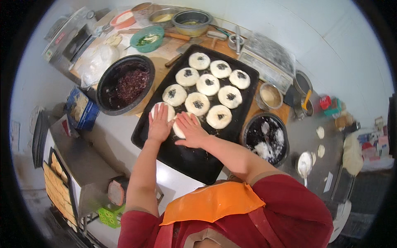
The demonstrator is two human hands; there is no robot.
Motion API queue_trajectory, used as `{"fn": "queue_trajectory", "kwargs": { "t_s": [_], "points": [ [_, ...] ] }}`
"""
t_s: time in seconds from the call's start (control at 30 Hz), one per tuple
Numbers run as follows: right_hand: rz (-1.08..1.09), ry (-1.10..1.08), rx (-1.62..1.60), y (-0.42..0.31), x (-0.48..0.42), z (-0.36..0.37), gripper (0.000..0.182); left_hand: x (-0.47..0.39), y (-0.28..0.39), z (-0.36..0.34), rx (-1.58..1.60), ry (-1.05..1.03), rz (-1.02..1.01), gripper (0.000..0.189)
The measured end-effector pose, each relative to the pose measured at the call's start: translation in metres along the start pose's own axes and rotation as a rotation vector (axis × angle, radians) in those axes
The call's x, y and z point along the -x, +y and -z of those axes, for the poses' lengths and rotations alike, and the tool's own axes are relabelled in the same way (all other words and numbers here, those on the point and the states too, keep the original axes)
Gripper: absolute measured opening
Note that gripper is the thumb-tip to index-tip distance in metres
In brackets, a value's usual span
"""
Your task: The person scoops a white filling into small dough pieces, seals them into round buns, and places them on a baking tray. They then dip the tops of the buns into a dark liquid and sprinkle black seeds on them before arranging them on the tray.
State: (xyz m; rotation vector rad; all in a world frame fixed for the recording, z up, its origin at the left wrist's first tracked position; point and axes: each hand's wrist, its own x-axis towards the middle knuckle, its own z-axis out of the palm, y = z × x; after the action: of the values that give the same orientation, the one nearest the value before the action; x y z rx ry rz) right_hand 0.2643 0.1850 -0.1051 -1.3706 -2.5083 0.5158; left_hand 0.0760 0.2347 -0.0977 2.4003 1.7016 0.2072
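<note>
A black baking tray (186,161) holds several round flat dough pieces, most topped with a patch of black seeds, such as the dough round (207,84) near its middle. My left hand (160,125) lies palm down on a dough round (167,110) at the tray's left edge. Just to its right, my right hand (191,129) rests flat on another dough round (179,130). The fingers of both hands are extended, and the thumbs come close together. Whether these two rounds bear seeds is hidden under the hands.
A large dark bowl of reddish-purple filling (133,85) stands left of the tray. Right of it are a dark bowl with white powder (266,139), a small bowl (269,96) and a scale (263,65). A green bowl (147,38) and a wooden-handled tool (173,60) lie beyond.
</note>
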Motion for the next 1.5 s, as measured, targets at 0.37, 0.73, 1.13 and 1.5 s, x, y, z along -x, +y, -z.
{"fn": "queue_trajectory", "kwargs": {
  "t_s": [0.37,0.73,1.13,1.5],
  "points": [
    [-0.446,0.760,-0.559,0.032,0.208,0.178,0.040,-0.011,0.156,0.010,0.065,0.164,-0.493,0.062],
    [-0.991,0.918,-0.583,0.049,0.431,0.158,0.021,-0.039,0.193,-0.058,-0.022,-0.102,-0.294,0.080],
    [-0.962,1.066,-0.331,0.128,0.553,0.187,0.020,-0.133,-0.005,-0.097,-0.960,-0.358,-0.145,0.066],
    [-1.639,0.935,-0.153,0.384,0.733,0.174,0.039,0.010,0.411,0.053,0.621,0.382,-0.220,0.048]
  ]
}}
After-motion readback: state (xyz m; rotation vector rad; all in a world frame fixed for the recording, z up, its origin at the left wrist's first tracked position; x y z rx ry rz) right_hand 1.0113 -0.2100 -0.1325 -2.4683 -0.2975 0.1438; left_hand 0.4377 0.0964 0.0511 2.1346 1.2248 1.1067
